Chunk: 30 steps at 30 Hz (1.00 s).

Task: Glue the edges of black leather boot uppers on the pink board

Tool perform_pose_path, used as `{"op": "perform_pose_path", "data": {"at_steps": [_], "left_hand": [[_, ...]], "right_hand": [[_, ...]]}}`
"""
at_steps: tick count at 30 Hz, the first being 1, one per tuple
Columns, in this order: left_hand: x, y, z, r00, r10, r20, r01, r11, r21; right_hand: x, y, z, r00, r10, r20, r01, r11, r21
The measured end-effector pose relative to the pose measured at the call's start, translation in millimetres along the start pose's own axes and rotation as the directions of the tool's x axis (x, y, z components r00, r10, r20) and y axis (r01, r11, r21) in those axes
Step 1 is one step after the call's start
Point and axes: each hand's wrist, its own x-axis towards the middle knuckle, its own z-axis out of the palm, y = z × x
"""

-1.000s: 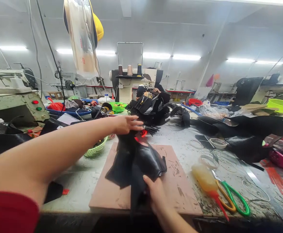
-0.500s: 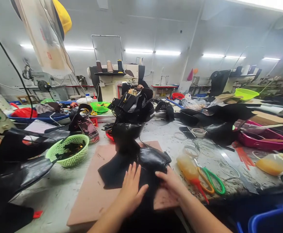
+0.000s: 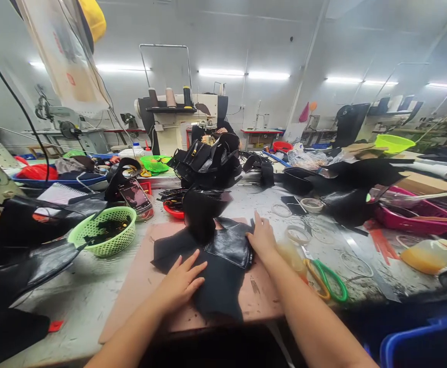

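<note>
A black leather piece [image 3: 223,278] lies spread on a pinkish board [image 3: 127,301]. It has a shiny stitched panel [image 3: 231,245] on its right side, and a dark part stands up at its far end. My left hand [image 3: 183,281] rests flat on the left of the piece, fingers spread. At the right edge of the shiny panel, my right hand [image 3: 262,237] grips the leather between thumb and fingers; part of the fingers is hidden.
Scissors with green and orange handles [image 3: 328,281] and a glue bottle [image 3: 292,258] lie right of the board. A green basket [image 3: 104,232] stands left. Black leather parts [image 3: 208,158] are heaped behind. A magenta basket [image 3: 418,225] sits far right.
My right hand has moved up and away along the panel's right edge. The leather now lies flatter on the board, and my left hand has slid slightly left and nearer.
</note>
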Motion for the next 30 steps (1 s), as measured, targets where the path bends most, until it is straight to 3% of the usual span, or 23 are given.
{"op": "perform_pose_path", "data": {"at_steps": [4, 7, 10, 13, 16, 20, 23, 25, 27, 30], "left_hand": [[12, 16, -18.8, 0.997, 0.033, -0.075, -0.017, 0.980, 0.200], [43, 36, -26.9, 0.981, 0.173, -0.086, -0.142, 0.947, 0.289], [76, 47, -23.3, 0.941, 0.339, -0.014, -0.324, 0.912, 0.252], [94, 44, -10.8, 0.892, 0.448, 0.057, -0.450, 0.871, 0.199], [98, 39, 4.1, 0.918, 0.397, 0.021, -0.394, 0.903, 0.173], [101, 44, 16.4, 0.971, 0.215, -0.101, -0.195, 0.965, 0.174], [105, 47, 15.9, 0.975, 0.202, -0.096, -0.184, 0.968, 0.170], [106, 45, 11.7, 0.970, 0.237, -0.048, -0.226, 0.959, 0.171], [106, 42, 6.1, 0.960, 0.279, 0.024, -0.279, 0.946, 0.163], [106, 37, -0.9, 0.944, 0.311, 0.114, -0.325, 0.936, 0.135]], "right_hand": [[-39, 3, -15, 0.953, -0.294, 0.075, 0.298, 0.861, -0.413], [-55, 23, -43, 0.936, -0.348, 0.049, 0.323, 0.795, -0.514], [-45, 44, -81, 0.973, -0.225, -0.056, 0.149, 0.792, -0.592], [-21, 56, -112, 0.998, 0.064, 0.004, -0.048, 0.798, -0.601], [-2, 61, -119, 0.952, 0.260, 0.163, -0.146, 0.852, -0.503], [6, 66, -107, 0.925, 0.264, 0.274, -0.172, 0.932, -0.319], [5, 71, -107, 0.917, 0.269, 0.293, -0.211, 0.954, -0.215], [4, 74, -112, 0.918, 0.279, 0.281, -0.251, 0.959, -0.131], [1, 77, -117, 0.940, 0.273, 0.204, -0.297, 0.950, 0.095], [-3, 75, -111, 0.967, 0.252, 0.030, -0.225, 0.796, 0.561]]}}
